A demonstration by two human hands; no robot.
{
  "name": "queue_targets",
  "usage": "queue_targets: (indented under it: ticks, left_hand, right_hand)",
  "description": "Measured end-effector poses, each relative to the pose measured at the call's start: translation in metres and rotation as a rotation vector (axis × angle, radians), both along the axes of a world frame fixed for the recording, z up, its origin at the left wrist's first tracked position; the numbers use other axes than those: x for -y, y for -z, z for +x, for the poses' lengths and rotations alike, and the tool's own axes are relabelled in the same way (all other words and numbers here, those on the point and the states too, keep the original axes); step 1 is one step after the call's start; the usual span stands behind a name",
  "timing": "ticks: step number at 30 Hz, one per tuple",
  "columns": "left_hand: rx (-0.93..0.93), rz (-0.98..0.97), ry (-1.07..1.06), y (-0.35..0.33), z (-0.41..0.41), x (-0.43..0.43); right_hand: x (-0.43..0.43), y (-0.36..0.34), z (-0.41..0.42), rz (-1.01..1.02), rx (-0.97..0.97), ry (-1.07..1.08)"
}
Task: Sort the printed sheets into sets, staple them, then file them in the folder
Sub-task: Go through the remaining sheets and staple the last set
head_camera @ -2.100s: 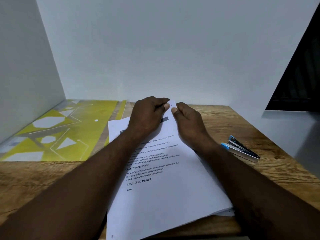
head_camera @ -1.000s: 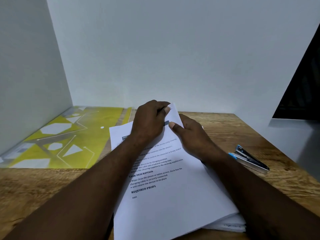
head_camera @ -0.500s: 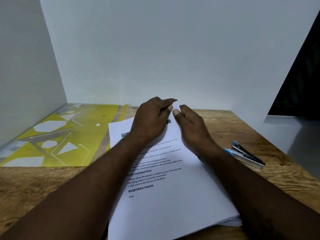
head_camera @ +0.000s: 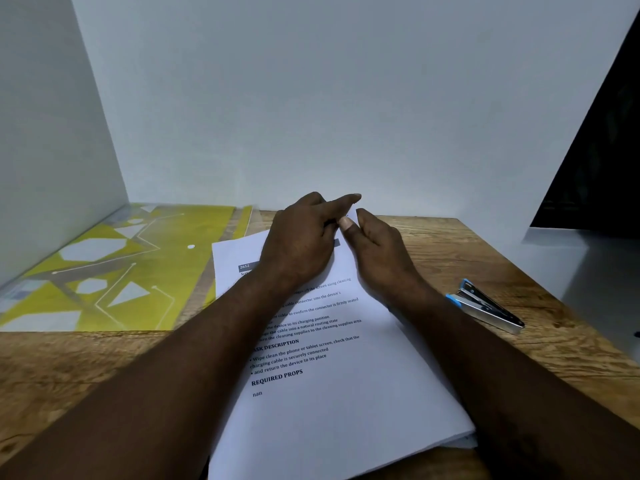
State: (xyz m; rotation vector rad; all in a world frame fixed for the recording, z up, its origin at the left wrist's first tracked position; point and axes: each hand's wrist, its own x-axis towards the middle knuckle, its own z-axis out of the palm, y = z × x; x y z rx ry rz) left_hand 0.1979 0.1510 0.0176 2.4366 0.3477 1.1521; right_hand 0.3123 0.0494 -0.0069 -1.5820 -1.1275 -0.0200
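Note:
A stack of white printed sheets (head_camera: 332, 393) lies on the wooden desk (head_camera: 69, 368) in front of me, turned slightly clockwise. Both my hands meet at its far right corner. My left hand (head_camera: 301, 240) lies over the top of the stack and pinches the corner of the top sheet, its index finger stretched out. My right hand (head_camera: 377, 251) holds the same corner from the right with its thumb on the paper. A yellow patterned folder (head_camera: 114, 271) lies flat at the left. A blue and silver stapler (head_camera: 485, 306) rests to the right of the stack.
White walls close in the desk at the left and the back. A dark panel (head_camera: 595, 168) and a grey ledge (head_camera: 588, 271) stand at the right, just beyond the desk's right edge.
My hands have stayed at the far corner of the stack, working it between the fingers. My left index finger now points straight out. The stack, folder and stapler have not moved.

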Motion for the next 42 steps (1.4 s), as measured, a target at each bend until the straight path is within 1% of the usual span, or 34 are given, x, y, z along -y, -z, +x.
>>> queue_targets:
  ticks: [5, 9, 12, 14, 21, 24, 29, 34, 42]
  left_hand:
    - [0.015, -0.072, 0.034, 0.004, 0.004, -0.003]
    - [0.015, -0.13, -0.013, 0.005, 0.006, -0.005]
    - [0.032, -0.261, 0.062, 0.002, 0.001, -0.009]
    - [0.016, -0.304, 0.079, 0.0, -0.003, -0.014]
    - [0.024, -0.353, 0.014, 0.0, -0.005, -0.018]
    - [0.038, -0.383, 0.022, 0.0, -0.005, -0.018]
    - [0.046, -0.386, 0.032, -0.001, -0.006, -0.016]
    - [0.023, -0.423, 0.024, -0.004, -0.008, -0.018]
    - [-0.028, -0.454, 0.035, -0.002, -0.007, -0.018]
  right_hand:
    - [0.0, -0.001, -0.003, 0.011, -0.072, -0.068]
    - [0.001, -0.001, 0.0, 0.003, -0.054, -0.087]
    - [0.003, 0.0, 0.004, -0.012, -0.057, -0.105]
    - [0.003, 0.0, 0.004, -0.016, -0.078, -0.117]
    - [0.005, -0.002, 0.001, -0.051, -0.16, -0.114]
    - [0.004, -0.003, 0.003, -0.017, -0.127, -0.079]
    - [0.005, -0.005, 0.003, -0.025, -0.051, -0.041]
    - [0.006, -0.006, 0.003, -0.02, -0.085, -0.045]
    - [0.01, -0.006, 0.004, -0.051, -0.072, -0.029]
